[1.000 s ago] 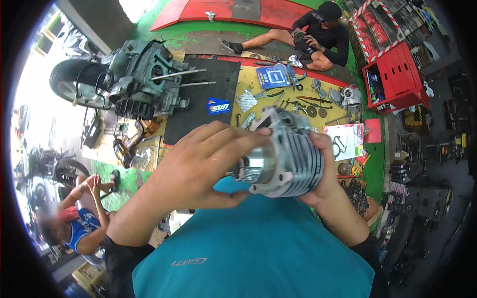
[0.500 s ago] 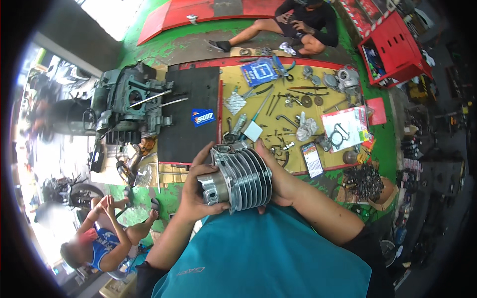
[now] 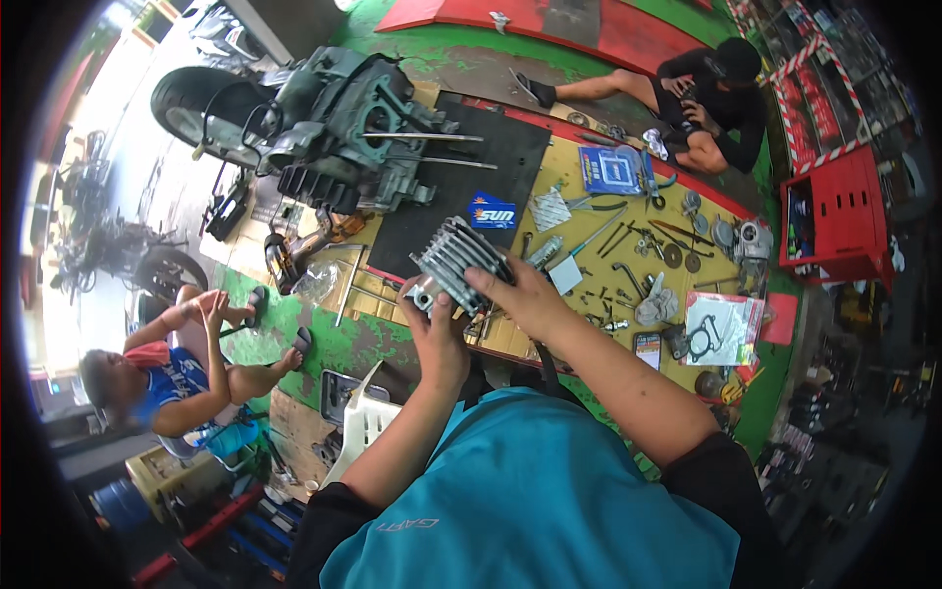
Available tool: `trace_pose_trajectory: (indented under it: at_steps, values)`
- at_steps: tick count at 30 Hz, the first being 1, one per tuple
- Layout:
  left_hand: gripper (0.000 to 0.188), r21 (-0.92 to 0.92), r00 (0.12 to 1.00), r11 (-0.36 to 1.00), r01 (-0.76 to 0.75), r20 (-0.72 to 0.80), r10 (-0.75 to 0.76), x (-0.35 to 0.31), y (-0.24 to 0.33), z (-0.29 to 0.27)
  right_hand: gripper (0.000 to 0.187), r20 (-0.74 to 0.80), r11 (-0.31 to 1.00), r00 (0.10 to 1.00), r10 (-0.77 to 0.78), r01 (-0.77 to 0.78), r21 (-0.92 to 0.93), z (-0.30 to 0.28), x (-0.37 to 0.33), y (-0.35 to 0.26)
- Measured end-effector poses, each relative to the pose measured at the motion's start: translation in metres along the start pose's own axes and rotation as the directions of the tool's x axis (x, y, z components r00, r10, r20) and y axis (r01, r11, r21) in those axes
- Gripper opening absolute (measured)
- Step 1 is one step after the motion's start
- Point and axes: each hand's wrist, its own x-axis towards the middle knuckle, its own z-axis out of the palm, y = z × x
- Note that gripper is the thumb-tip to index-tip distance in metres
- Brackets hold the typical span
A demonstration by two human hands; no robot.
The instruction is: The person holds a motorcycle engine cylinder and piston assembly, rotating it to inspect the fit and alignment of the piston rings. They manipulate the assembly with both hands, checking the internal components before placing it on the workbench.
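Between my hands is a finned metal engine cylinder (image 3: 461, 257), tilted over the front edge of the workbench. My left hand (image 3: 442, 339) grips its lower left end, beside a silvery round part (image 3: 423, 293) that looks like a piston. My right hand (image 3: 518, 299) wraps round the right side, thumb across the fins; some of its fingers are hidden underneath. Beyond the cylinder, to the left, a grey scooter engine (image 3: 339, 137) lies with its open crankcase face toward me. Two long studs (image 3: 422, 136) stick out from that face to the right, over a black mat (image 3: 417, 236).
A yellow bench top (image 3: 579, 255) holds tools, bolts, gears, a gasket (image 3: 703, 337) and a blue package (image 3: 616, 170). One person (image 3: 721, 108) sits on the floor at the far right, another (image 3: 186, 378) at left. A white plastic chair (image 3: 365, 422) stands by my left arm.
My view has turned and shifted left. Both hands have carried the cylinder forward, toward the engine, and tilted it. My right hand now shows its thumb over the fins.
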Motion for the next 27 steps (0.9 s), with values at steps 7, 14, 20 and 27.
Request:
trace_pose_trajectory:
  at_steps: [7,14,20,27]
  values:
    - [0.061,0.378,0.997,0.926,0.020,0.063,-0.048,0.013,0.009,-0.010,0.091,-0.025,0.979,0.999,-0.022,0.016,-0.202,-0.013,0.044,0.000]
    - [0.069,0.484,0.981,0.875,0.023,0.159,-0.114,0.037,0.014,-0.027,0.095,-0.164,0.898,0.980,-0.116,0.033,-0.439,-0.008,0.048,0.010]
    - [0.072,0.702,0.975,0.704,-0.110,0.215,-0.061,0.043,0.019,-0.038,0.101,-0.191,0.910,0.976,-0.107,0.019,-0.414,-0.008,0.036,0.006]
    - [0.072,0.799,0.968,0.579,-0.161,0.242,-0.066,0.051,0.017,-0.041,0.069,-0.439,0.988,0.888,-0.134,0.087,-0.127,-0.044,0.015,0.037]
